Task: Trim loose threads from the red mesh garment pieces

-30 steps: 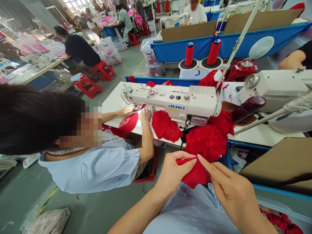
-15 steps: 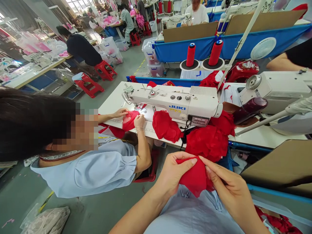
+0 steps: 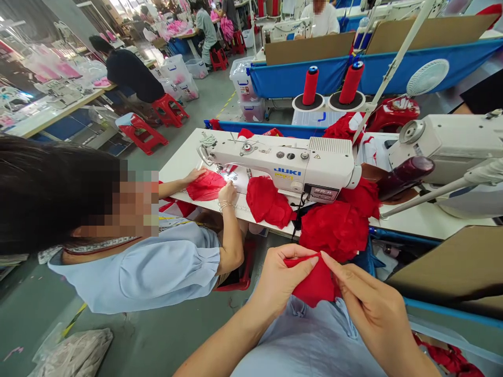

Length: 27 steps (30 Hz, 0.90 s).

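Observation:
A small piece of red fabric (image 3: 316,287) hangs between my two hands, low in the head view. My left hand (image 3: 283,275) pinches its top edge between thumb and fingers. On the other side, my right hand (image 3: 365,293) grips the same edge with thumb and forefinger, the fingertips of both hands almost meeting. Just beyond lies a large heap of red fabric (image 3: 334,230) at the table's edge. A white sewing machine (image 3: 271,162) stands behind it, with a smaller red fabric bundle (image 3: 267,201) in front of its arm.
At my left a co-worker in a light blue top (image 3: 149,272) sits at the machine, holding red cloth (image 3: 206,186). Two red thread cones (image 3: 310,86) stand behind. A cardboard sheet (image 3: 451,267) and a bin with red scraps (image 3: 456,358) are at my right.
My hands keep hold of the red fabric, with my right fingers shifted slightly along its top edge. The co-worker's red cloth has spread flatter and moved left.

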Each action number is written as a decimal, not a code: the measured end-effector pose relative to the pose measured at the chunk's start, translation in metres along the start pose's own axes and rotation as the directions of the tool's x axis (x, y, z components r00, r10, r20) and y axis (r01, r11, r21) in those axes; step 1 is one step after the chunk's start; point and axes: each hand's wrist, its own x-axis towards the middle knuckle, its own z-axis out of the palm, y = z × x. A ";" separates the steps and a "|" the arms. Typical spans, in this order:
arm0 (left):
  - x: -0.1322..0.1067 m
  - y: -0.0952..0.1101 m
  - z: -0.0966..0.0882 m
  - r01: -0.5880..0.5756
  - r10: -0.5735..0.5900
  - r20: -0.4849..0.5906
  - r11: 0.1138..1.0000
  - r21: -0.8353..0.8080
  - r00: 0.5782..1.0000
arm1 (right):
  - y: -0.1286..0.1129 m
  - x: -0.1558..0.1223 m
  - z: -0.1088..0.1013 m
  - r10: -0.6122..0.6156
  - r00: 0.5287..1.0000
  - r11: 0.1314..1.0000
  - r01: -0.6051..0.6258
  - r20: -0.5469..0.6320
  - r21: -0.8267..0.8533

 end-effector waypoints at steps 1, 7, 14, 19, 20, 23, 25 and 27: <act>0.000 0.000 0.000 -0.007 0.007 -0.001 1.000 0.006 1.000 | -0.001 0.000 0.000 0.002 1.000 1.000 -0.002 -0.003 -0.007; 0.001 0.001 0.001 -0.045 0.046 -0.016 0.998 0.040 0.999 | -0.006 0.005 0.004 0.082 0.995 0.988 -0.074 -0.060 0.132; 0.003 0.000 0.001 0.024 -0.024 0.017 0.999 -0.034 1.000 | -0.006 0.008 0.013 0.543 0.837 0.621 -0.457 0.071 0.637; 0.006 -0.004 -0.002 0.029 -0.027 0.058 0.999 -0.024 0.998 | -0.009 0.008 0.020 0.741 0.560 0.042 -0.589 0.370 0.807; 0.007 -0.005 -0.002 0.029 -0.028 0.062 0.999 -0.022 0.998 | -0.008 0.008 0.022 0.740 0.547 0.003 -0.585 0.392 0.811; 0.009 -0.005 -0.003 0.016 -0.016 0.063 1.000 0.005 0.998 | -0.004 0.006 0.022 0.718 0.607 0.092 -0.569 0.342 0.817; 0.009 -0.004 -0.004 -0.029 0.025 0.063 0.998 0.063 0.998 | -0.001 0.005 0.019 0.651 0.728 0.340 -0.532 0.213 0.775; 0.008 -0.003 -0.005 -0.087 0.079 0.066 0.988 0.127 0.995 | 0.001 0.006 0.015 0.509 0.858 0.630 -0.421 0.063 0.653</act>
